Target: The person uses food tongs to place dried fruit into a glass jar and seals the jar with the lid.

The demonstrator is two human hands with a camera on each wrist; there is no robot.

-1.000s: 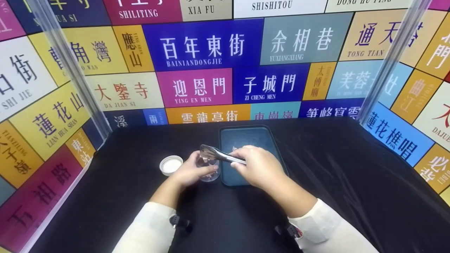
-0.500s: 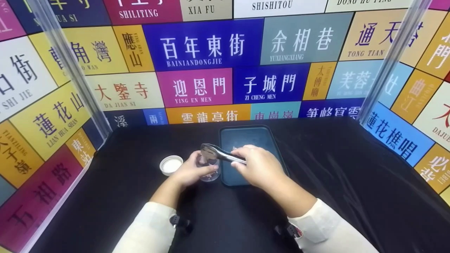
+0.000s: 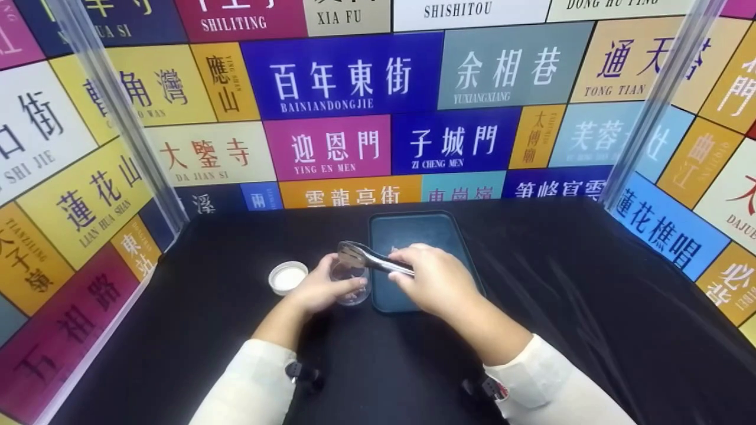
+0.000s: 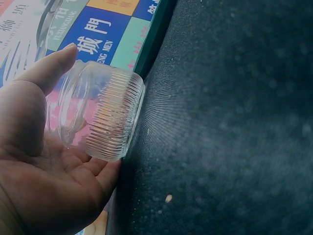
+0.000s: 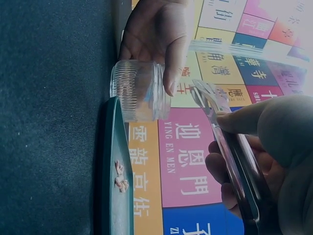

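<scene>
A clear ribbed jar (image 4: pixel 115 112) stands upright on the black cloth, its mouth uncovered. My left hand (image 3: pixel 322 288) grips it from the left side, thumb near the rim. Metal tongs (image 3: pixel 378 261) lie in the grip of my right hand (image 3: pixel 438 277), and their slotted tips (image 5: pixel 210 95) hang over the jar's mouth. Nothing shows between those tips in the right wrist view. Right of the jar is a dark teal tray (image 3: pixel 416 227), with a few small pale pinkish pieces (image 5: pixel 120 177) on it. In the head view my right hand covers part of the tray.
A round white lid (image 3: pixel 287 277) lies left of my left hand with its inside facing up. One tiny pale bit (image 4: pixel 168 199) rests on the black tablecloth (image 3: pixel 384 366). Clear upright posts (image 3: pixel 661 94) and panels with printed lettering bound the table's back and sides.
A pale piece seen at the tongs' tips a second ago shows lower half a second later, and is now gone from there. Both hands have stayed almost in place.
</scene>
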